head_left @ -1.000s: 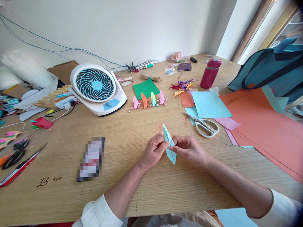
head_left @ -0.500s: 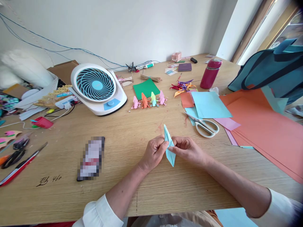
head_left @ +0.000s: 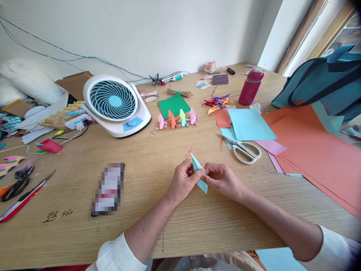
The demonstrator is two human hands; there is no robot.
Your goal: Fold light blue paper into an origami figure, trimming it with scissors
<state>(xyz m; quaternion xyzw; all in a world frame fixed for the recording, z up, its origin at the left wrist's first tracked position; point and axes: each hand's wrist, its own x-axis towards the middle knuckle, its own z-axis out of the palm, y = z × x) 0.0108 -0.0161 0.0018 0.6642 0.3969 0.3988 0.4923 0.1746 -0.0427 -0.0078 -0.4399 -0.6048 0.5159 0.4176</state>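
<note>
A narrow, pointed piece of folded light-blue paper (head_left: pixel 202 184) is pinched between both of my hands just above the wooden table (head_left: pixel 158 233). My left hand (head_left: pixel 182 181) grips its left side with curled fingers and thumb. My right hand (head_left: pixel 223 180) pinches its right side. One tip of the paper points up and away, the other down toward me. White-handled scissors (head_left: pixel 244 149) lie just beyond my right hand.
A white and blue desk fan (head_left: pixel 114 105) stands at the back left. Small folded paper figures (head_left: pixel 177 119), a green sheet (head_left: pixel 173 104), light-blue and orange sheets (head_left: pixel 310 150), a magenta bottle (head_left: pixel 250 87), a teal bag (head_left: pixel 324 82), a phone (head_left: pixel 108 189), and tools at the left edge (head_left: pixel 19 192) lie around.
The folded blue paper has tilted and looks shorter; its upper tip sits lower and further left. Both hands stayed in place, still pinching it.
</note>
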